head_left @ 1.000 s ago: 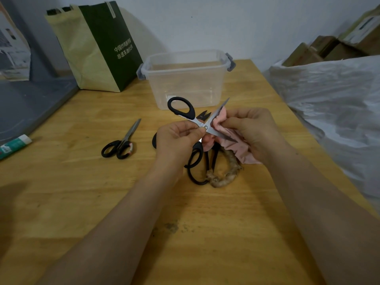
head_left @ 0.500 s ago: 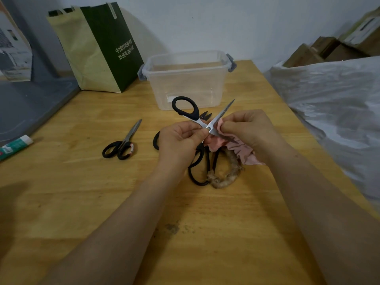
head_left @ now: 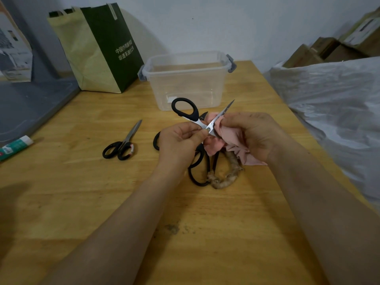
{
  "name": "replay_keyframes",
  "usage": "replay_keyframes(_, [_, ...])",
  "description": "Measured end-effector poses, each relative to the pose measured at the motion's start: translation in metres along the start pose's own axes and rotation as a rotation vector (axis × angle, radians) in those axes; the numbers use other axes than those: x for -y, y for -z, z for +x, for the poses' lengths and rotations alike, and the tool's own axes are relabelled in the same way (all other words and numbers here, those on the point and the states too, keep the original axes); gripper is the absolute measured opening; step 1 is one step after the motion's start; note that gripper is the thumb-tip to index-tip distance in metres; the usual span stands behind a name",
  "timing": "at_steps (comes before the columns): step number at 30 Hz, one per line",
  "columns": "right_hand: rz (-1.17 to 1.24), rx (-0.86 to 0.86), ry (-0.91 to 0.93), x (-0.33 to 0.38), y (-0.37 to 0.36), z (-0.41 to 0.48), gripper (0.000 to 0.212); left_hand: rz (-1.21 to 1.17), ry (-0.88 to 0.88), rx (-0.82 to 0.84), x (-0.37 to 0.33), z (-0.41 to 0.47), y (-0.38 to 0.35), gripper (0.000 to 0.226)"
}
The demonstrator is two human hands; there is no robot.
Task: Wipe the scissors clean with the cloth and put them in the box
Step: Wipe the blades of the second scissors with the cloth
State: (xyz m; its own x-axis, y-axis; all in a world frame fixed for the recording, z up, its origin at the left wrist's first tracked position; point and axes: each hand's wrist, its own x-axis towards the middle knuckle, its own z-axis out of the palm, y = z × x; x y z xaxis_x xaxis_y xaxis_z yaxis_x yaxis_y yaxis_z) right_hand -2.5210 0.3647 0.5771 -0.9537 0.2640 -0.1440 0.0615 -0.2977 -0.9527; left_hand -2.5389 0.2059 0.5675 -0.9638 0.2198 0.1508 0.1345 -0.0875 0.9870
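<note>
Fingers (head_left: 195, 135) on open scissors (head_left: 197, 120) and pink cloth (head_left: 232, 138), both outside clear box (head_left: 185, 87).

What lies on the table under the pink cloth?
Black scissor handles and a loop wrapped in frayed tan material stick out below the pink cloth. Their blades are hidden by the cloth and the left hand, so I cannot count the pairs.

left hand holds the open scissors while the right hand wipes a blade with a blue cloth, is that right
Not quite: the cloth is pink, not blue, as the head view shows. The left hand does hold the open scissors while the right hand wipes a blade.
</note>
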Motion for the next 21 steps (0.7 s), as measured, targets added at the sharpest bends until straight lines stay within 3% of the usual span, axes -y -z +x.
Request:
replay_keyframes(3, [0.012,0.153,-0.033,-0.001,0.002,-0.003,0.032,-0.006,-0.008,0.023,0.000,-0.001,-0.001,0.011])
replay_keyframes(5, [-0.084,0.126,-0.017,-0.003,0.002,-0.003,0.043,0.005,-0.016,0.042,0.000,-0.001,-0.001,0.012])
replay_keyframes(13, [-0.082,0.203,0.095,-0.009,-0.006,-0.005,0.022,0.017,-0.029,0.060,-0.001,-0.002,0.001,0.010])
replay_keyframes(18, [-0.049,0.023,0.180,-0.003,-0.005,0.001,0.014,-0.024,-0.007,0.048,-0.002,-0.001,-0.001,0.011])
replay_keyframes(21, [-0.130,0.018,0.198,-0.003,0.000,0.003,0.017,-0.020,0.003,0.036,-0.001,-0.002,-0.001,0.011])
